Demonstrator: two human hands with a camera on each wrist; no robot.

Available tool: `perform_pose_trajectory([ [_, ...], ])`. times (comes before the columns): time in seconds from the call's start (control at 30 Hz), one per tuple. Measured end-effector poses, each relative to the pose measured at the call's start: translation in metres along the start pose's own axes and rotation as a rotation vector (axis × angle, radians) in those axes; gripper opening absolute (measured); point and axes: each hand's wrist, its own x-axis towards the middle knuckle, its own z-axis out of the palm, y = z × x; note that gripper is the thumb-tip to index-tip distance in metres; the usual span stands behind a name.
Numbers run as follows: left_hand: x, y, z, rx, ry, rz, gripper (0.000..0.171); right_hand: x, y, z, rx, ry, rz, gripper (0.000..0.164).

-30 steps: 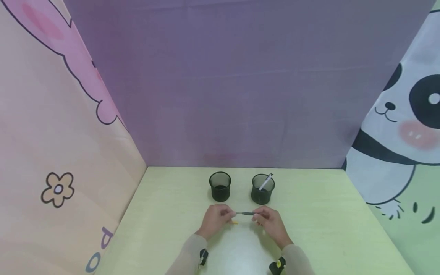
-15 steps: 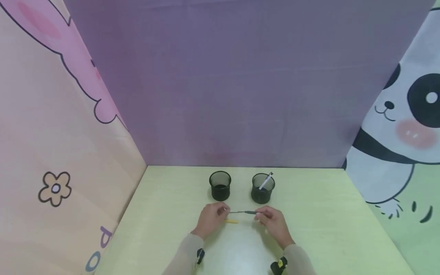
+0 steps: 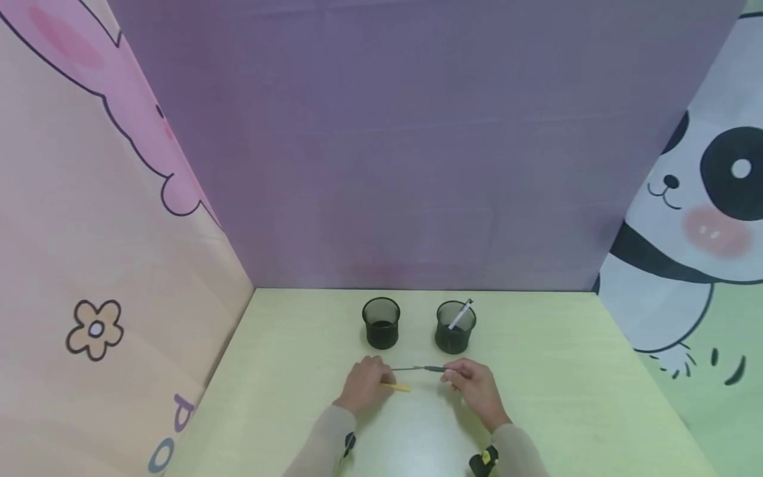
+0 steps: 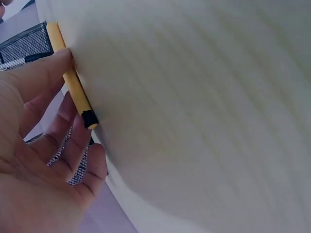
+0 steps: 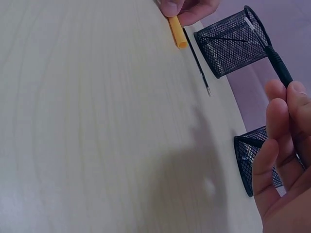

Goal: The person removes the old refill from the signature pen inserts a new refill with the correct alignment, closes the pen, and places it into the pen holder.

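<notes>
My left hand pinches a yellow pen barrel between thumb and fingertips, close over the table. One end of the barrel is black; the other looks hollow in the right wrist view. Beside it lies a thin black pen refill with a silvery tip. My right hand, to the right, pinches a slim black pen piece with a ribbed grip and a narrow pale end that points toward the left hand. In the head view this piece and the refill line up between both hands.
Two black mesh pen cups stand behind the hands: the left cup and the right cup. A white pen leans in the right one. A purple cloth wall rises at the table's back edge.
My left hand first drew the thin refill leftward away from the black piece, then let go of it and took hold of the yellow barrel. My right hand has stayed nearly still.
</notes>
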Motion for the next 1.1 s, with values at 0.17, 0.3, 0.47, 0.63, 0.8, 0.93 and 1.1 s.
perform_pose_trajectory([
  [0.17,-0.001,-0.002,-0.004,-0.097,0.015,0.005,0.006,0.002,0.002,-0.001,-0.006,0.0,0.013,0.013],
  [0.3,-0.002,-0.003,-0.01,-0.156,0.069,0.024,0.006,0.003,0.004,-0.003,-0.019,0.017,0.019,0.012],
  [0.47,-0.002,-0.003,-0.019,-0.185,0.12,0.019,0.006,0.003,0.004,-0.006,-0.018,0.019,0.002,0.012],
  [0.63,-0.001,-0.005,-0.021,-0.187,0.12,0.007,0.007,0.001,0.001,-0.007,-0.006,0.012,0.009,0.014],
  [0.8,-0.001,-0.004,-0.02,-0.186,0.12,0.021,0.008,0.001,0.001,-0.006,0.002,0.012,0.007,0.013],
  [0.93,-0.002,-0.003,-0.019,-0.181,0.118,0.033,0.008,0.001,0.002,-0.006,0.007,0.012,0.001,0.013],
  [1.1,-0.002,-0.002,-0.018,-0.157,0.117,0.048,0.008,0.002,0.004,-0.005,0.0,0.008,-0.004,0.013],
])
